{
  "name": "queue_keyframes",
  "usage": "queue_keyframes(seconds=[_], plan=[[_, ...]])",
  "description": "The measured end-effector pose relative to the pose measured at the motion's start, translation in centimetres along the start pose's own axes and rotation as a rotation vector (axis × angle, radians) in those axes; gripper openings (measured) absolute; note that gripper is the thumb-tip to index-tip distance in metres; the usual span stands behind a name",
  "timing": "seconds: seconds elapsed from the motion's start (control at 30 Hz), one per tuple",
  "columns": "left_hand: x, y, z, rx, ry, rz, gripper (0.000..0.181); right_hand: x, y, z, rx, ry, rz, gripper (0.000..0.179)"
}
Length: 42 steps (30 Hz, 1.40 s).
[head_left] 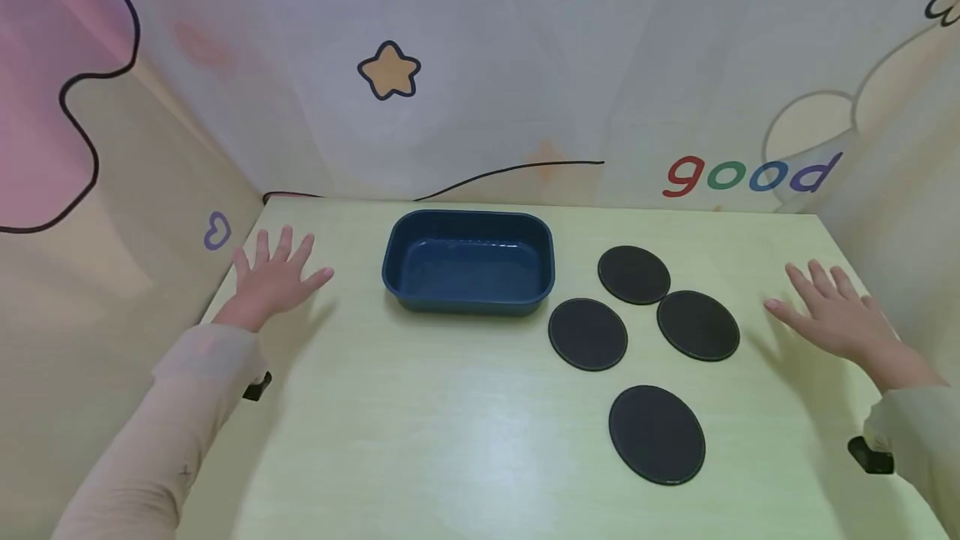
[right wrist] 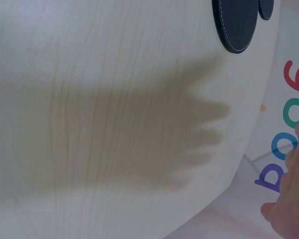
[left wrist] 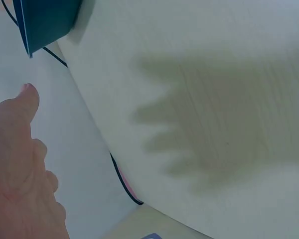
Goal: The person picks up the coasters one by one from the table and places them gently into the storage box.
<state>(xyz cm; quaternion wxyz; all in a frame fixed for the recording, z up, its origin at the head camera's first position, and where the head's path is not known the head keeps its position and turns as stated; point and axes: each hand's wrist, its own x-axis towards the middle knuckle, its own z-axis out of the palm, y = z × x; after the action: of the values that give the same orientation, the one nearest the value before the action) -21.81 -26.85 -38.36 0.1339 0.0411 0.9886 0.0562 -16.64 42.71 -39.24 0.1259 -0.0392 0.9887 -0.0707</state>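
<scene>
My left hand [head_left: 273,280] hovers over the left side of the table, fingers spread, holding nothing. To its right stands a dark blue rectangular dish [head_left: 468,307], with nothing inside; its corner [left wrist: 50,25] shows in the left wrist view. Several round black coasters lie flat right of the dish: one at the back [head_left: 633,275], one near the dish [head_left: 588,334], one farther right [head_left: 698,325] and one nearer the front [head_left: 657,435]. My right hand [head_left: 840,315] is spread above the table's right side, nearest the right coaster, and holds nothing. Stitching edges a coaster [right wrist: 236,25] in the right wrist view.
The pale wood-grain table [head_left: 420,440] meets a printed cloth backdrop [head_left: 480,90] along its back edge. Cloth also hangs at the left and right sides. Both hands cast shadows on the tabletop. Small black devices sit under both wrists.
</scene>
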Motion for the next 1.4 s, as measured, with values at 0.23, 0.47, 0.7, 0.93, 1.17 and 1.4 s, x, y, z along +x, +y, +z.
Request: queue_keyframes(seconds=[0.23, 0.47, 0.7, 0.93, 1.17, 1.4], plan=[[1.2, 1.5, 0.5, 0.015, 0.039, 0.034, 0.083, 0.8, -1.1, 0.7, -0.014, 0.011, -0.028, 0.082], [1.9, 3.5, 1.0, 0.001, 0.05, 0.077, 0.078, 1.4, -2.8, 1.7, -0.023, 0.013, -0.062, 0.082], [2.7, 5.1, 1.7, -0.039, 0.088, 0.133, 0.069, 2.4, -4.1, 3.0, -0.021, -0.01, -0.082, 0.083], [3.3, 6.1, 2.3, -0.074, 0.137, 0.185, 0.059, 2.9, -5.1, 3.8, 0.077, -0.032, -0.11, 0.084], [4.0, 7.0, 2.6, -0.311, 0.252, 0.207, 0.05, 3.7, -5.5, 3.7, 0.228, -0.062, -0.101, 0.078], [4.6, 7.8, 3.0, -0.47, 0.316, 0.185, 0.043, 4.3, -5.7, 3.2, 0.304, -0.06, -0.076, 0.065]])
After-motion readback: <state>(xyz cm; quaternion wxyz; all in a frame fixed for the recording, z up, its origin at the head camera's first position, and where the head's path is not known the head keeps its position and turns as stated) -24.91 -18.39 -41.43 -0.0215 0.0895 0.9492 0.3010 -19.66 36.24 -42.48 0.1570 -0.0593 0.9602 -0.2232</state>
